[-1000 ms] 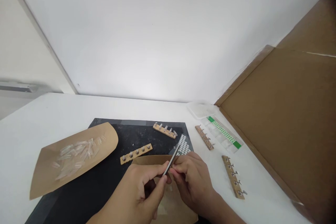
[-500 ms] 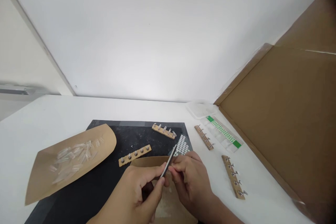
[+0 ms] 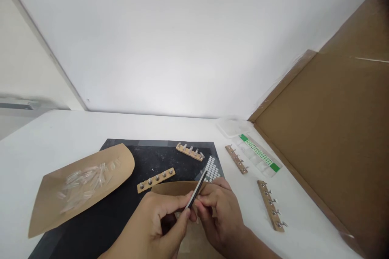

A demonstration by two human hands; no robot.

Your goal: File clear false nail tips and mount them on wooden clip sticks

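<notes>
Between thumb and fingers, my left hand (image 3: pixel 165 218) pinches a thin dark-and-pale strip, a nail file by its look (image 3: pixel 197 188), tilted up to the right. Close beside it, my right hand (image 3: pixel 220 214) has its thumb and index fingertip pressed together; what they hold is too small to make out. Both hands are over a brown paper tray (image 3: pixel 176 187). A wooden strip with metal studs (image 3: pixel 157 178) lies left of the hands, and another with clear tips (image 3: pixel 190 152) lies beyond them. A sheet of white oval stickers (image 3: pixel 212 168) is just behind my right hand.
A brown tray (image 3: pixel 45 206) of clear nail tips (image 3: pixel 82 182) sits left on the black mat (image 3: pixel 100 226). Two studded wooden strips (image 3: pixel 236 159) (image 3: pixel 270 206), a green-labelled clear case (image 3: pixel 259 153) and a cardboard panel (image 3: pixel 328 137) stand right.
The held strip and my left fingertips have shifted slightly, the strip's upper end now a little lower and further right. My right hand has barely moved.
</notes>
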